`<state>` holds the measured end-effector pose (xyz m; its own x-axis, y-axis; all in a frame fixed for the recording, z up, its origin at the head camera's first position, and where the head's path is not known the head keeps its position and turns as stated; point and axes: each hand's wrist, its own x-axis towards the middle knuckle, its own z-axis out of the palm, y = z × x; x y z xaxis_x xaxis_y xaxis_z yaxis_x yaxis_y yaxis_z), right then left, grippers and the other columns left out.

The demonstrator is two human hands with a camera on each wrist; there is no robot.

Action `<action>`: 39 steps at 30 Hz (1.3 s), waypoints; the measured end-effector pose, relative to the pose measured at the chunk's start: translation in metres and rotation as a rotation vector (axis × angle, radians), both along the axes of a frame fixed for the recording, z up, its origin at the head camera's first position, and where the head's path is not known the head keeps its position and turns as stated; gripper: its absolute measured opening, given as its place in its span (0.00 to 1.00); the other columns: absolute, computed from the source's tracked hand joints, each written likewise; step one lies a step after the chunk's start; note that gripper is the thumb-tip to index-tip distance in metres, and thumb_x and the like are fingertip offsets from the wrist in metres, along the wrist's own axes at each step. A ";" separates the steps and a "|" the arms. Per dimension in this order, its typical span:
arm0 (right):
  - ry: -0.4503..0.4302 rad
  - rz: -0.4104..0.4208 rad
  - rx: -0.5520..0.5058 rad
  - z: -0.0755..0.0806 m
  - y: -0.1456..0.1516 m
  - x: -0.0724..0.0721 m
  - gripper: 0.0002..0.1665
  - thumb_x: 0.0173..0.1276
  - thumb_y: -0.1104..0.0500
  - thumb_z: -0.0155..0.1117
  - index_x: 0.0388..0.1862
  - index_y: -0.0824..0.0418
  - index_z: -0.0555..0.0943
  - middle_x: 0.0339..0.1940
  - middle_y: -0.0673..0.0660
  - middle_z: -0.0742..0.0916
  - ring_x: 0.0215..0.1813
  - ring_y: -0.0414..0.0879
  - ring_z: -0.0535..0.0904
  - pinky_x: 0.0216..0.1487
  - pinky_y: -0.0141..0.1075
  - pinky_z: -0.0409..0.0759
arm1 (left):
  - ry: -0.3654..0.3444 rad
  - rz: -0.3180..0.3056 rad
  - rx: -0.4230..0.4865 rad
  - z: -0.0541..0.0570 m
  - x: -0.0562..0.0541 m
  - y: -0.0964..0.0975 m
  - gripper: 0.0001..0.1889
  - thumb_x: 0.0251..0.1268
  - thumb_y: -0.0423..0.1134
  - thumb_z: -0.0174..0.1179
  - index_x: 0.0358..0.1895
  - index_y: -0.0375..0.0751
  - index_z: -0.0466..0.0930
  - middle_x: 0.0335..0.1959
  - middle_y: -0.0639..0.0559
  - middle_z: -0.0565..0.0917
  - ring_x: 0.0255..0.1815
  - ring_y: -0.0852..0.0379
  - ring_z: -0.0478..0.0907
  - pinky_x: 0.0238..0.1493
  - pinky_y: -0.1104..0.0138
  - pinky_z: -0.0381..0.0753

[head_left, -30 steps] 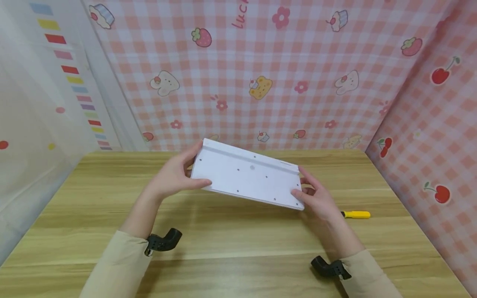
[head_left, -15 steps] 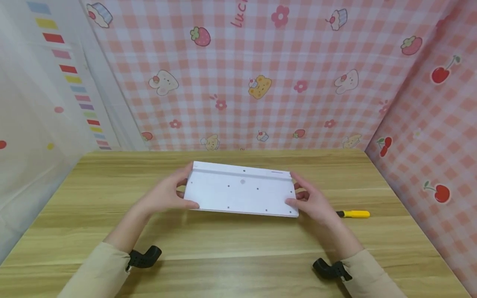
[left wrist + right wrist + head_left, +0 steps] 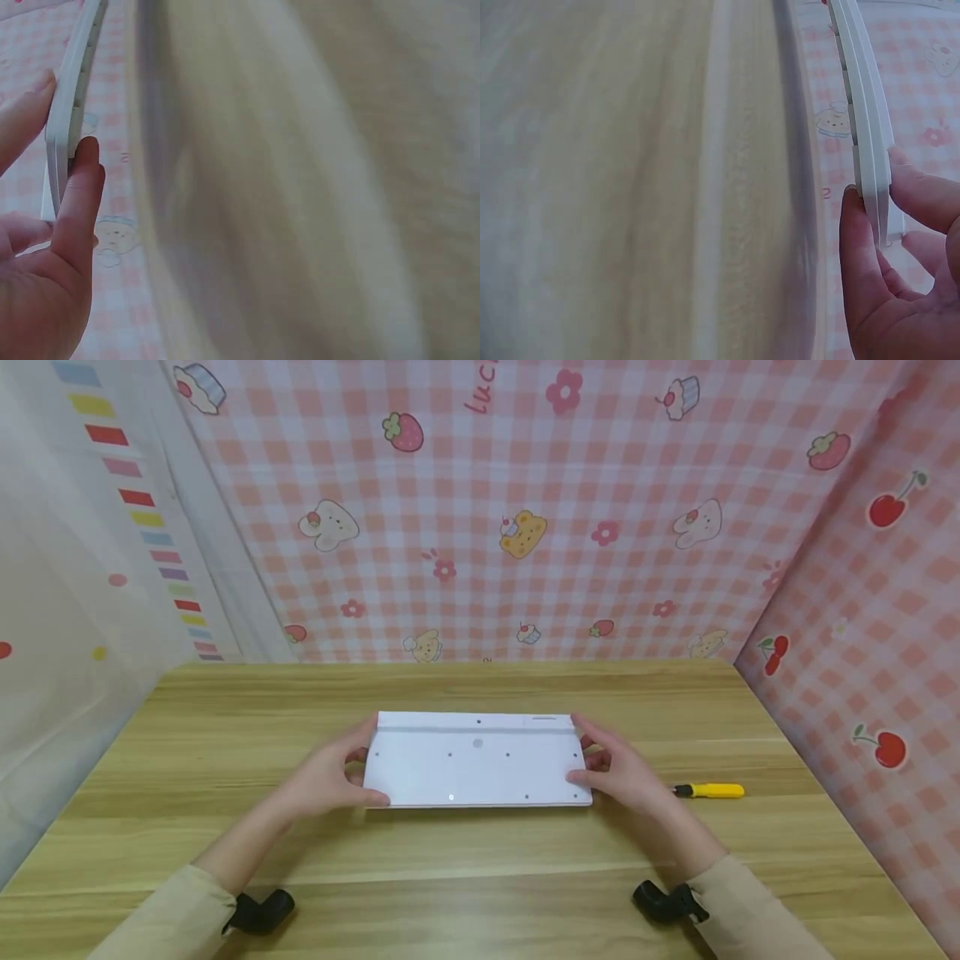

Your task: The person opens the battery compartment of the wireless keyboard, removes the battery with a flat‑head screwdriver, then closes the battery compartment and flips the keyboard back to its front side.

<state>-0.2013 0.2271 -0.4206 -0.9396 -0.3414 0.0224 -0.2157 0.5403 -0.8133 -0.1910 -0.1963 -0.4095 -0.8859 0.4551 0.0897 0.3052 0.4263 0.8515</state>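
A white keyboard is held underside up between both hands, with several small screw holes or screws showing on its back. My left hand grips its left end, thumb on the underside near the front corner. The right end is held by my right hand, thumb likewise on the underside. Both wrist views show the keyboard edge-on, its keys facing the table and a gap below them. Just right of my right hand lies a screwdriver with a yellow handle; its shaft is partly hidden by the hand.
Everything is over a wood-grain table. A pink checked cloth hangs along its back edge, another checked cloth on the right, and a pale sheet on the left. Black wrist mounts sit at both sleeves.
Both hands have lowered the keyboard toward the table and slightly left. Its tilt, right end low, has levelled out. More of the screwdriver has come into sight.
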 end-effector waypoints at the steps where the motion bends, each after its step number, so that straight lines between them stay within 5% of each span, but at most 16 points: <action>1: -0.002 0.002 0.005 -0.001 0.000 0.000 0.49 0.63 0.62 0.73 0.79 0.62 0.57 0.55 0.66 0.75 0.44 0.51 0.78 0.45 0.36 0.78 | -0.008 0.002 -0.004 -0.002 0.001 -0.001 0.59 0.43 0.34 0.81 0.76 0.26 0.47 0.65 0.31 0.69 0.51 0.43 0.77 0.44 0.65 0.84; 5: -0.006 0.020 0.021 -0.006 0.002 -0.002 0.51 0.62 0.63 0.73 0.79 0.64 0.57 0.53 0.66 0.74 0.42 0.49 0.78 0.42 0.33 0.77 | -0.040 0.010 -0.015 -0.007 0.005 -0.001 0.60 0.43 0.34 0.81 0.76 0.25 0.47 0.60 0.32 0.72 0.50 0.44 0.76 0.42 0.66 0.84; 14: -0.011 0.066 0.056 -0.008 0.001 -0.003 0.52 0.61 0.63 0.74 0.78 0.66 0.55 0.52 0.66 0.75 0.41 0.48 0.77 0.41 0.33 0.76 | 0.008 -0.013 -0.073 -0.013 0.006 -0.004 0.59 0.44 0.37 0.81 0.75 0.21 0.47 0.55 0.33 0.76 0.46 0.48 0.78 0.40 0.65 0.83; 27: -0.010 0.068 0.104 -0.013 0.002 -0.004 0.53 0.60 0.61 0.76 0.78 0.65 0.57 0.50 0.62 0.77 0.42 0.48 0.75 0.43 0.35 0.76 | 0.007 -0.017 -0.061 -0.019 0.009 -0.005 0.59 0.44 0.36 0.80 0.74 0.21 0.47 0.64 0.27 0.70 0.50 0.45 0.78 0.39 0.65 0.83; 39: 0.019 0.076 0.078 -0.013 -0.002 -0.001 0.53 0.58 0.63 0.77 0.77 0.67 0.58 0.48 0.61 0.77 0.42 0.48 0.75 0.42 0.33 0.76 | 0.043 0.027 -0.177 -0.025 0.009 -0.006 0.59 0.43 0.40 0.81 0.74 0.22 0.51 0.52 0.38 0.76 0.38 0.53 0.75 0.35 0.69 0.80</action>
